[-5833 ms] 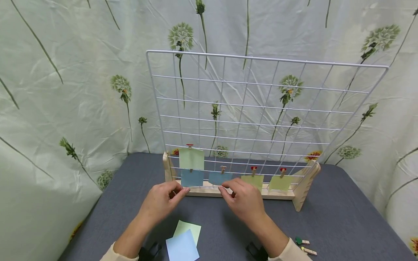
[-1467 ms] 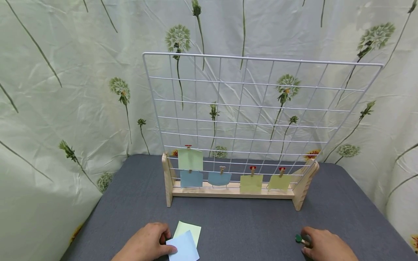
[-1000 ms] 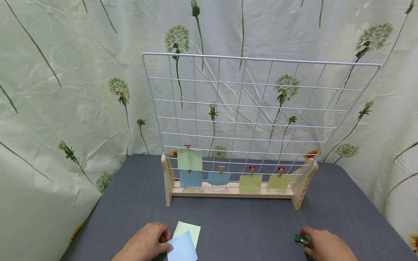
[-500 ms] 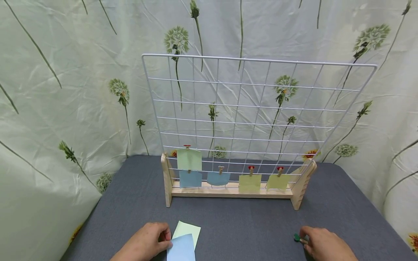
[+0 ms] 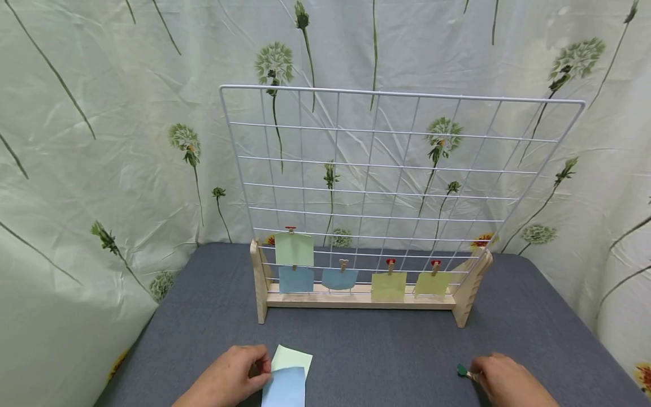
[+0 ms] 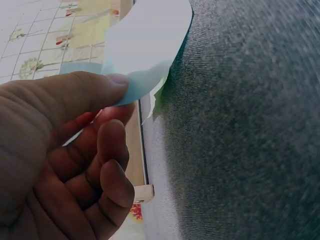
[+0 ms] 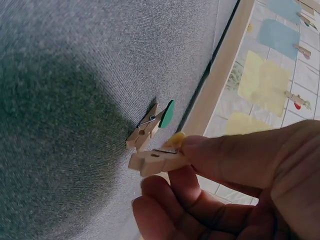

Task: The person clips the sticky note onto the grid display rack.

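My left hand [image 5: 236, 374] pinches the edge of a blue paper square [image 5: 285, 387] between thumb and fingers; in the left wrist view the blue paper [image 6: 147, 45] bends up from the table. Partly under it lies a pale green paper square [image 5: 294, 357]. At the right, my right hand [image 5: 508, 380] pinches a small wooden clothespin [image 7: 159, 161] with a yellow decoration. Beside those fingertips a second clothespin [image 7: 143, 131], with a green decoration, lies on the table. The held clothespin is hidden behind the hand in the head view.
Behind the hands stands a white wire grid [image 5: 366, 164] on a wooden base [image 5: 356, 303]. Clothespins hold papers along its lower rows: a green sheet [image 5: 295, 250], two blue sheets [image 5: 339, 279] and two yellow sheets [image 5: 389, 286]. A floral curtain [image 5: 127, 186] hangs behind the dark table [image 5: 376, 356].
Both hands have come down from the grid to the papers and clothespins. The left hand has lifted and turned the blue square's edge; the right has taken hold of the yellow clothespin.
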Available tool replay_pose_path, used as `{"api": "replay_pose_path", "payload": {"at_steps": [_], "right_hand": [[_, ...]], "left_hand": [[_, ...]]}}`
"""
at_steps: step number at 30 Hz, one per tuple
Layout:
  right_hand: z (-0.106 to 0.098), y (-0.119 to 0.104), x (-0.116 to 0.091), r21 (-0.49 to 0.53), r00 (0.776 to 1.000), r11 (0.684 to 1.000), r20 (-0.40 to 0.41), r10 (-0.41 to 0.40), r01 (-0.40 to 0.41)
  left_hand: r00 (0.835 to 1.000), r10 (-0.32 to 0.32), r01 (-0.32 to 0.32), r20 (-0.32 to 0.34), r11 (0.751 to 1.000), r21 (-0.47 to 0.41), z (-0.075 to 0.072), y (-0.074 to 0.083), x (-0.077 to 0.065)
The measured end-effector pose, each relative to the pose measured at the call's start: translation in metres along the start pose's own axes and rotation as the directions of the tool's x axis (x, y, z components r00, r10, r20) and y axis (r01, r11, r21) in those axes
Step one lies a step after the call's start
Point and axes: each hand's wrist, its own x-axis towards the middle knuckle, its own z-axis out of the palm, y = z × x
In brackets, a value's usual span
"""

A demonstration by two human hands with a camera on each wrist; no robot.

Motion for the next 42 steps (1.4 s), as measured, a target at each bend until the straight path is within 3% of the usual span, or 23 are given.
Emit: {"api": "replay_pose_path", "payload": {"at_steps": [4,11,23,31,42], "right_hand": [[-0.003,-0.0008,-0.001,0.001,1.0,1.0,0.005,-0.001,0.001],[-0.001,0.0016,-0.0033,-0.026,0.998,0.999,-0.057,-0.033,0.032],[0.001,0.0014,-0.0002,0.014,0.999,1.0,0.021,0.026,-0.026],[-0.0013,-0.0052,-0.0023,0.062,0.998,0.997,0.04,0.04,-0.043],[-0.0009,-0.0024,0.0,0.019,1.0,1.0,-0.019,0.001,-0.001]], "left_hand": [[1.0,0.017,-0.016,0.017,1.0,-0.012,-0.0007,0.0007,0.0004],[0.999,0.013,-0.01,0.049,0.999,-0.05,-0.0022,0.0015,0.0007],[0.998,0.039,-0.035,0.051,0.996,-0.078,-0.0035,0.0027,0.002],[0.999,0.032,-0.027,0.042,0.995,-0.098,-0.0041,0.0042,0.0024],[0.999,0.031,-0.034,-0.017,0.99,-0.138,-0.0046,0.0087,0.0038]]}}
